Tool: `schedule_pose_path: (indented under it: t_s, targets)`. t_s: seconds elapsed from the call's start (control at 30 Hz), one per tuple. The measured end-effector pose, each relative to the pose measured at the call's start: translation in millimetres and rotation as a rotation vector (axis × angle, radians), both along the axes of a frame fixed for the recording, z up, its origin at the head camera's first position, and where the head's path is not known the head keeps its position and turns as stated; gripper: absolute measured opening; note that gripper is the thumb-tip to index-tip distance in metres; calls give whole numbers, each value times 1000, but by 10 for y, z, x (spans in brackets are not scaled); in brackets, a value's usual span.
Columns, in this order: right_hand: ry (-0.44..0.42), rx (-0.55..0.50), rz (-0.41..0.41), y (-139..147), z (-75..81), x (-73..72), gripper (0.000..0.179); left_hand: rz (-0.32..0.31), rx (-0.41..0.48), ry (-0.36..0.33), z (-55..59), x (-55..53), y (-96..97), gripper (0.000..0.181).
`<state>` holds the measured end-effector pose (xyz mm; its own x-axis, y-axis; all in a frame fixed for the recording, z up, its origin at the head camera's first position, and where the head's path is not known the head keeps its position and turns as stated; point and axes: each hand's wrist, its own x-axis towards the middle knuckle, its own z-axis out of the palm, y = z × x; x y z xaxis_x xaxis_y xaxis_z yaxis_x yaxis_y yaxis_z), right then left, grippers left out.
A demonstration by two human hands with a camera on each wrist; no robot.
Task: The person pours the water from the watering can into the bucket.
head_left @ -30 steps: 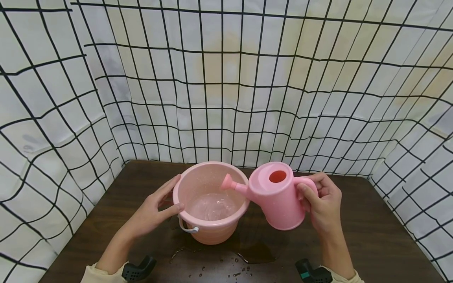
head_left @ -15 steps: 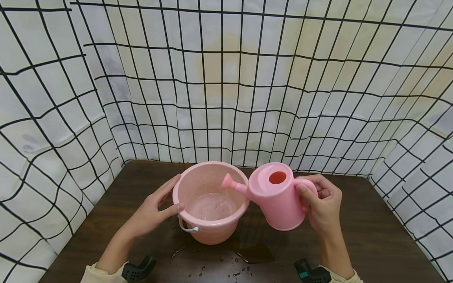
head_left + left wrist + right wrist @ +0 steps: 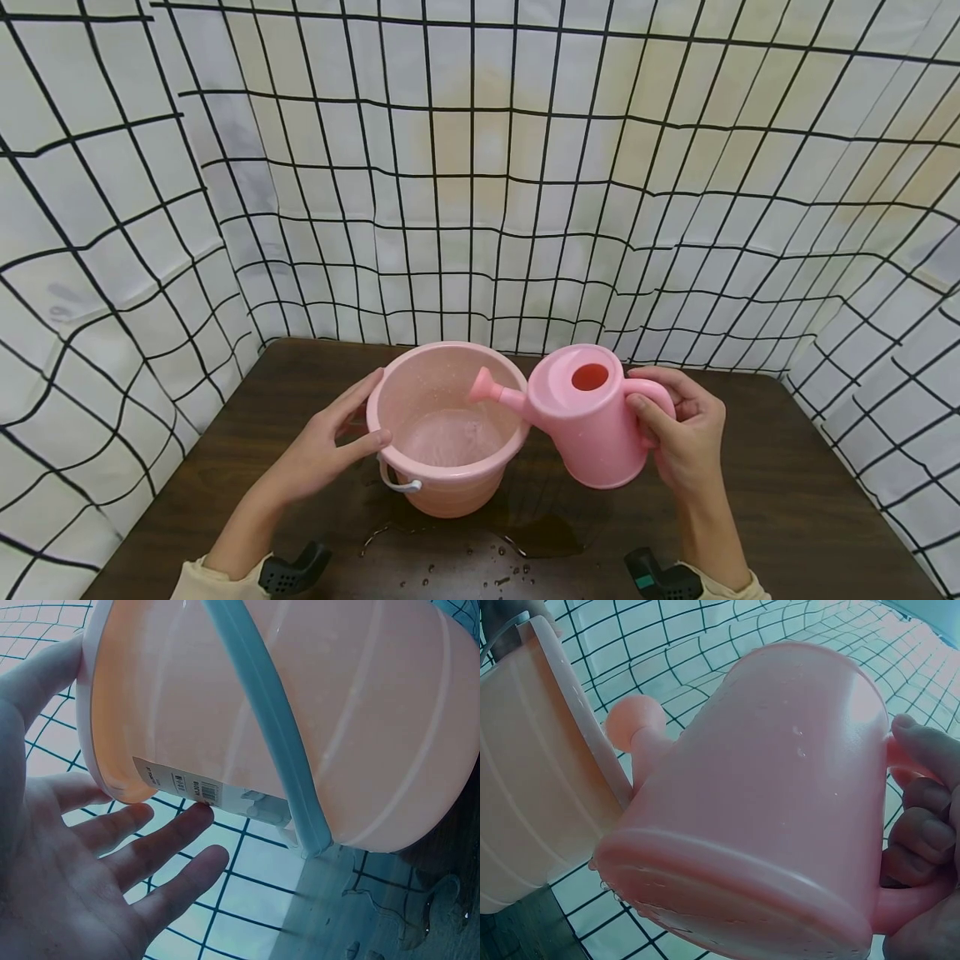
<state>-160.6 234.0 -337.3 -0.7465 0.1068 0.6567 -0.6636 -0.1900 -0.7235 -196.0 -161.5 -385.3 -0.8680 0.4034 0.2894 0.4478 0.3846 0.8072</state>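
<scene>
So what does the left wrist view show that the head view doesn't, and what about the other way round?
Only the left wrist view shows the barcode label on the bucket's outer side.

Only the head view shows the pink watering can, the right grip holding it by its handle, and the water inside the bucket.

Both show the bucket with its carrying handle, the left grip at its rim, spilled water on the table, and the grid-patterned wall.
</scene>
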Motion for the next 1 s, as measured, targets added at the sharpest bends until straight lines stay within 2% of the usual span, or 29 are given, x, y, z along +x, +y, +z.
schedule_pose_path:
  t_s: [0.37,0.73,1.0]
  targets:
    - [-21,9,-34,15,-6,3,24,11,-4,2,-15,-10,9,70]
    - [-10,1,0,16,-4,-14,26,22,-5,-3,-27,-15,4,70]
    - [-25,-9,18,18,11,-16,27,10,13,-47,-13,-5,1,70]
